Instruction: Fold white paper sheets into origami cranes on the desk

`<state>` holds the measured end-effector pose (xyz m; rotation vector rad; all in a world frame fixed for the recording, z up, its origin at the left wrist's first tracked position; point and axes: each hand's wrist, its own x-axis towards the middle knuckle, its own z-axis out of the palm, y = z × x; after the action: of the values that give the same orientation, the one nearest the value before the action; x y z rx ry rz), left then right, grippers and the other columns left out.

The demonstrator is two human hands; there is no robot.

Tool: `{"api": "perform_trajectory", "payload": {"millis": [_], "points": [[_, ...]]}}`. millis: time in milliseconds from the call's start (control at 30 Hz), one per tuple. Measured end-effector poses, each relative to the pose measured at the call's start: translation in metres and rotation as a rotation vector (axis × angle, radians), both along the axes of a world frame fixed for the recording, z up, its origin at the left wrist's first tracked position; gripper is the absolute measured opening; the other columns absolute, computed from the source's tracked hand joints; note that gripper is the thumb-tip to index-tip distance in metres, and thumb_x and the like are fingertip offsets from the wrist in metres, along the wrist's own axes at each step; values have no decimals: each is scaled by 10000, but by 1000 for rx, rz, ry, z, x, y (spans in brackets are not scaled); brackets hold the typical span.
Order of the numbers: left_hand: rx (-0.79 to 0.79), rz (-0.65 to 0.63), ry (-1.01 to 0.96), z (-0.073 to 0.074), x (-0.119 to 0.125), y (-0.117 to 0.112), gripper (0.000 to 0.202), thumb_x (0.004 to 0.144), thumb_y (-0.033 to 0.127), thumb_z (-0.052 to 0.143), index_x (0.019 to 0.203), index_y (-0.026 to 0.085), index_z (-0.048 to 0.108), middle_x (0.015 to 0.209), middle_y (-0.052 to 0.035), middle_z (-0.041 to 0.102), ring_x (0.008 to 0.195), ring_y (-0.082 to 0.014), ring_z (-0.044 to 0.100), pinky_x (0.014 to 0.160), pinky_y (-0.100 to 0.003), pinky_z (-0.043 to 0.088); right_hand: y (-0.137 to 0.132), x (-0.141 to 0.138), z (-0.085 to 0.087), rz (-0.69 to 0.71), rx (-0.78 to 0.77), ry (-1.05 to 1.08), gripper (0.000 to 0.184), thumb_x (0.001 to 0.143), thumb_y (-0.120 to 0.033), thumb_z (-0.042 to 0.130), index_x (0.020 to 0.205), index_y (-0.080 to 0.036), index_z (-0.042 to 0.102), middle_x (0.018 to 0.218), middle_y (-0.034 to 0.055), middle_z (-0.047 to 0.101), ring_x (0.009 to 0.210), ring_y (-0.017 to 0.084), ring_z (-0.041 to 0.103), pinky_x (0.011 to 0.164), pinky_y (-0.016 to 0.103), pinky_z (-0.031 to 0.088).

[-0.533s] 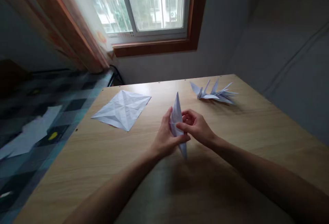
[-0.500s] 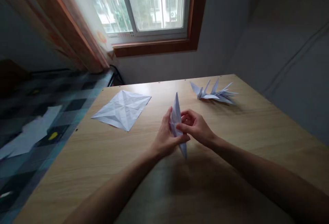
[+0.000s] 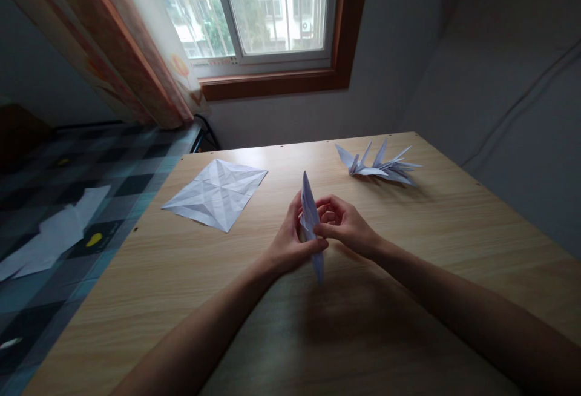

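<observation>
A narrow, pointed piece of folded white paper point(image 3: 310, 211) stands on edge above the wooden table point(image 3: 408, 250), held between both hands. My left hand point(image 3: 290, 241) grips its left side, thumb pressed against the fold. My right hand point(image 3: 347, 226) pinches it from the right with curled fingers. One tip points up toward the window, the other down at the table.
A creased, unfolded white sheet point(image 3: 215, 193) lies flat at the table's left. Several finished folded paper birds point(image 3: 379, 166) lie at the far right. A bed with a checked cover point(image 3: 68, 202) and loose papers adjoins the left edge. A window point(image 3: 254, 8) is behind.
The folded paper and both hands have shifted slightly left and down; the upper tip sits a little lower. The grip is the same.
</observation>
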<state>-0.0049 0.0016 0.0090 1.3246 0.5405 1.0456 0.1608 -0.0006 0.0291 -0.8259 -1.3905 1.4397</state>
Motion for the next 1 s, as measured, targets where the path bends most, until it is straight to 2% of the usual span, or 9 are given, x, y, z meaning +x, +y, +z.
{"api": "perform_trajectory", "payload": {"millis": [167, 333, 467, 533, 633, 767, 867, 1000], "points": [[0, 19, 26, 2, 0, 1, 942, 667, 290, 836, 1440, 284, 297, 1327, -118, 536, 1254, -348, 528, 1076, -563, 384, -1, 2, 0, -43, 55, -26, 347, 724, -323, 790, 987, -208, 596, 836, 7, 649, 748, 154, 617, 634, 277, 504], [47, 44, 93, 0, -1, 2, 960, 684, 353, 821, 1464, 271, 266, 1336, -130, 530, 1248, -349, 521, 1063, -563, 392, -3, 1, 2, -97, 121, -121, 303, 752, -277, 707, 1020, -206, 584, 934, 32, 644, 756, 167, 607, 638, 301, 507], [156, 117, 186, -2, -3, 2, 1018, 689, 407, 807, 1499, 282, 202, 1517, -149, 333, 1400, -370, 329, 1142, -561, 283, -6, -2, 4, -307, 264, -251, 364, 705, -163, 612, 1064, -212, 566, 1011, 41, 630, 872, 199, 610, 746, 344, 525], [202, 125, 242, -3, -4, 0, 1033, 711, 418, 788, 1516, 278, 156, 1556, -152, 258, 1435, -362, 264, 1165, -553, 244, -7, -6, 4, -425, 308, -305, 414, 680, -152, 614, 1083, -217, 546, 1008, 41, 630, 869, 206, 612, 742, 346, 535], [298, 140, 326, -5, -4, -3, 1033, 726, 425, 775, 1526, 267, 141, 1560, -151, 248, 1436, -360, 259, 1178, -548, 220, -10, -14, 2, -627, 288, -400, 495, 684, -195, 661, 1155, -225, 512, 1031, 57, 643, 859, 231, 634, 720, 370, 553], [409, 143, 432, -7, -4, -6, 1088, 670, 444, 816, 1526, 276, 166, 1560, -135, 249, 1419, -377, 283, 1182, -545, 225, -9, -23, -8, -828, 331, -515, 684, 696, -258, 698, 1324, -238, 427, 1259, 120, 599, 1085, 314, 616, 890, 475, 530], [406, 128, 449, -8, -4, -4, 1108, 664, 427, 822, 1530, 271, 149, 1566, -136, 245, 1418, -380, 283, 1176, -550, 241, -6, -24, -17, -854, 384, -542, 739, 704, -256, 691, 1378, -242, 388, 1313, 122, 575, 1132, 320, 599, 922, 483, 521], [311, 127, 371, -9, -7, 2, 962, 757, 346, 735, 1528, 277, 163, 1577, -122, 251, 1423, -355, 291, 1165, -543, 265, 1, -14, -22, -755, 473, -487, 564, 738, -186, 623, 1281, -248, 486, 1187, 69, 647, 1007, 251, 641, 857, 419, 547]]}}
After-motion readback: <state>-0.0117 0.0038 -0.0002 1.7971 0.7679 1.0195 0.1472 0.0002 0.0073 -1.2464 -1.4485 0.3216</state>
